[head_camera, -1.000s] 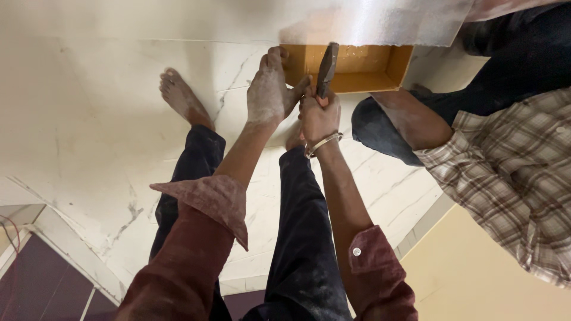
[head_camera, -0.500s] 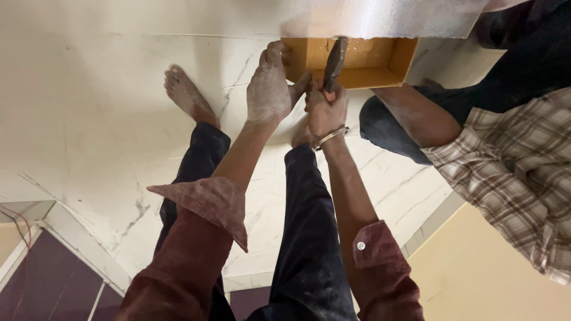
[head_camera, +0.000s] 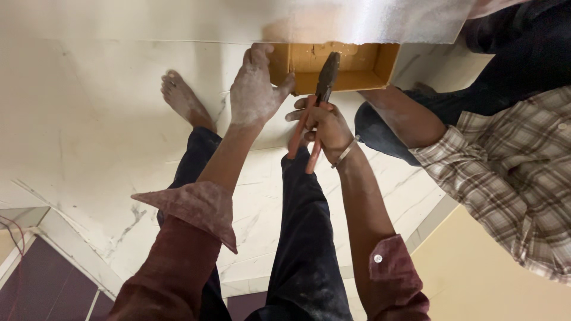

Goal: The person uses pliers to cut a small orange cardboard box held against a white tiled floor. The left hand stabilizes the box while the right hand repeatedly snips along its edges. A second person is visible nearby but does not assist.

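At the far left there is a dark purple panel with a pale edge, low in the corner. Next comes the white marble floor with thin grey lines in it. A bare foot stands on that floor, above a dark trouser leg. The left hand is dusty white and spread flat, with its fingers apart. It presses on the left side of the box, and its thumb hooks over the box's front edge. The box is small, open and orange-brown, a plain square shape, and it sits just under a shiny silver sheet at the top. No label can be seen on the box. The right hand is closed tight around the pliers, just to the right of the left hand. The pliers have orange handles that stick out below the fist and a dark metal head that points up into the box. A thin metal bangle sits on the right wrist. Both sleeves are dark red and rolled back. At the far right is another person in a checked shirt, with a bare arm reaching toward the box.
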